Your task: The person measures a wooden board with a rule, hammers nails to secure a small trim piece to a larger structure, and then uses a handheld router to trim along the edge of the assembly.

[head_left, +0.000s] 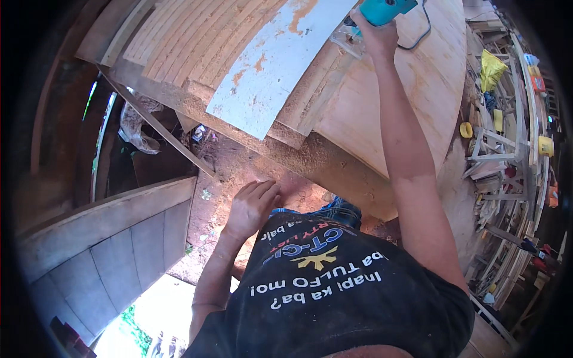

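My right hand [376, 37] grips a teal corded power tool [385, 9] with a clear base, at the far side of the wooden work surface. Under and beside it lie a large pale plywood panel [418, 89] and a long white board [250, 89] with sawdust patches, resting on stacked wooden strips [191, 42]. My left hand [256, 203] hangs low in front of my dark shirt, below the sawdust-covered near edge of the work surface, its fingers loosely bent and apart from the tool; I see nothing in it.
On the right are piled timber offcuts [501, 197], a yellow bag [490, 70] and small yellow containers [544, 146]. A slanted wooden batten [155, 131] and a pale sack [134, 128] are at the left, above a grey panelled board [110, 250]. Dusty ground shows below the work surface.
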### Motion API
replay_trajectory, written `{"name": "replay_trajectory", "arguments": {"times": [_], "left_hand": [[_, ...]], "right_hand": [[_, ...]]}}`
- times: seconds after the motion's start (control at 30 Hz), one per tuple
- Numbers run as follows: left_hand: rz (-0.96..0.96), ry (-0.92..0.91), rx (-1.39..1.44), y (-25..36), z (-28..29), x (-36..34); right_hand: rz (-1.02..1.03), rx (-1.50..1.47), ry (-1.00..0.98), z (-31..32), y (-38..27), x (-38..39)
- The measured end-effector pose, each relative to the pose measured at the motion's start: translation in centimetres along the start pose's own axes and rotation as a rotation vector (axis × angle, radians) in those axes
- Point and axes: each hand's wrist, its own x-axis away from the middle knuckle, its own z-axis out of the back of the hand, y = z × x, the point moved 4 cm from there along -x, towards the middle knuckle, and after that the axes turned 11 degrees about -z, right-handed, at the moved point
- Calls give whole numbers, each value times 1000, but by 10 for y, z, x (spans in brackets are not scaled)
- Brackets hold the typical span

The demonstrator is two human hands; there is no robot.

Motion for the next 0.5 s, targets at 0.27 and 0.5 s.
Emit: {"name": "replay_trajectory", "arguments": {"times": [0.27, 0.5], "left_hand": [[-145, 308, -156, -21, 83, -54], [-378, 347, -314, -58, 108, -188]], "right_hand": [[-88, -8, -132, -1, -2, -2], [-61, 354, 95, 1, 42, -38]]}}
